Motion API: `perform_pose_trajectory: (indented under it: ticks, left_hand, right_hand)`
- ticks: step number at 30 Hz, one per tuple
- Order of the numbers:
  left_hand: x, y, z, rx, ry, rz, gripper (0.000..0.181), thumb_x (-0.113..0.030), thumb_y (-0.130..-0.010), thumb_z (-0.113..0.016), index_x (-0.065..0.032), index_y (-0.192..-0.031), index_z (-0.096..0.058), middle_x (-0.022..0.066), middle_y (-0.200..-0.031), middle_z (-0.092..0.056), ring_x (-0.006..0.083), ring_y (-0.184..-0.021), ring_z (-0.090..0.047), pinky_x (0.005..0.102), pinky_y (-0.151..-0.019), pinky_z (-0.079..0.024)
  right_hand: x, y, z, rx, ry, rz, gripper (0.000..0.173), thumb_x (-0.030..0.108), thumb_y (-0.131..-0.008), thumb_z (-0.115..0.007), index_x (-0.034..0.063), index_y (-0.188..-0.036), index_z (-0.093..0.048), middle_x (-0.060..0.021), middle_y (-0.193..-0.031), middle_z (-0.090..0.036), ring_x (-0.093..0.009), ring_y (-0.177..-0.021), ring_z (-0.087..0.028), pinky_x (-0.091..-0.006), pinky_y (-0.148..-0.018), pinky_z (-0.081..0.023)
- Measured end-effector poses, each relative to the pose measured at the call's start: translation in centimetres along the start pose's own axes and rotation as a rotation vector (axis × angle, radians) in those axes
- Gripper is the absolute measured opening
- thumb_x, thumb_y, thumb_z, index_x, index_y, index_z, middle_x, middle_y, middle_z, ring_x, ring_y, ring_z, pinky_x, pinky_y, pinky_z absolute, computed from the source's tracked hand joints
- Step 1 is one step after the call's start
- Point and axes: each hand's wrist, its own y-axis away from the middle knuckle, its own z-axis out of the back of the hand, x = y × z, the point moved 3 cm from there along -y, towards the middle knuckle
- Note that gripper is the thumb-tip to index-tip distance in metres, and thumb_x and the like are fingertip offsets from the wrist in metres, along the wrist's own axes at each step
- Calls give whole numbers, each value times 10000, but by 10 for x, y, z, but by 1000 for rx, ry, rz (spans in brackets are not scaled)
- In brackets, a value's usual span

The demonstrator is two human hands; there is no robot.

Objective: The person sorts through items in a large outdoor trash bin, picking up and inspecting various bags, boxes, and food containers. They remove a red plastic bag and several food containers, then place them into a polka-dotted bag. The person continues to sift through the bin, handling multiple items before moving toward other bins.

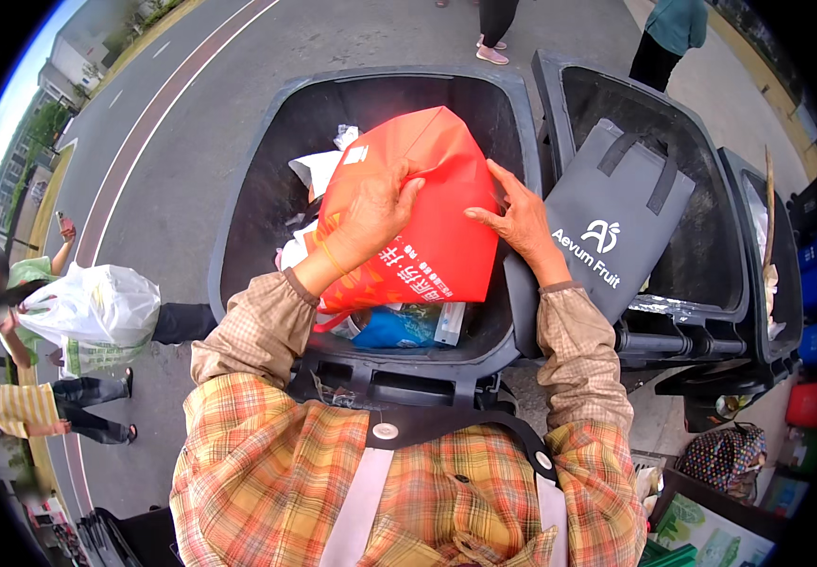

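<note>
A red non-woven bag (444,248) bearing printed writing is over the open dark wheelie bin (514,127) in front of me. My left hand (380,216) grips the bag's upper face, where a fold of the fabric bunches at the thumb. At the bag's right edge is my right hand (522,216); its thumb lies over the red fabric and its fingers are spread. Under the bag, a blue plastic wrapper (394,329) and white crumpled waste (316,170) show inside the bin. Whatever is in the red bag is hidden.
A grey Aevum Fruit bag (614,212) leans across a second open bin (727,283) on the right. A further bin (791,326) holds a wooden stick (769,212). To the left, a person carries a white plastic bag (96,312). Other people stand on the pavement.
</note>
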Motion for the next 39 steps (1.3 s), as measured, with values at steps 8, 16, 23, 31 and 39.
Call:
perform_pose_trajectory:
  ticks: [8, 16, 23, 31, 39]
  left_hand:
    - [20, 6, -29, 6, 312, 182, 104, -63, -896, -573, 27, -944, -592, 40, -788, -601, 74, -736, -534, 232, -656, -428]
    - [-1, 7, -17, 192, 686, 407, 224, -179, -946, -546, -1, -1071, -602, -8, -840, -595, 42, -750, -520, 199, -628, -424]
    - [66, 55, 98, -189, -329, 278, 370, -342, -913, -580, -10, -1074, -616, 111, -887, -593, 209, -729, -573, 309, -712, -462]
    - [101, 70, 95, -54, 1048, 1043, 608, -428, -868, -633, 94, -1168, -543, 161, -1065, -644, 176, -886, -645, 298, -797, -525]
    - [172, 144, 90, 777, -378, 892, 360, -354, -771, -731, -6, -857, -691, 125, -852, -687, 300, -768, -655, 379, -700, -501]
  right_hand:
    - [-4, 3, -11, 41, -40, 34, 450, 263, -760, -739, 18, -1107, -589, -109, -1205, -582, -261, -961, -626, -320, -768, -510]
    - [-6, 0, -2, 57, -287, 144, 131, 4, -789, -662, -18, -844, -545, -65, -948, -587, -175, -753, -560, -267, -659, -441]
    - [-2, 5, 16, 98, -571, 106, 86, 25, -816, -664, -34, -813, -601, -53, -926, -601, -105, -787, -524, -216, -660, -405]
    - [1, 9, 16, 160, -725, 30, 66, 21, -813, -672, -32, -836, -641, -60, -958, -616, -86, -784, -538, -208, -657, -406]
    - [3, 10, 11, 212, -607, -10, 118, 79, -808, -686, -25, -793, -633, -65, -902, -630, -103, -759, -552, -222, -667, -421]
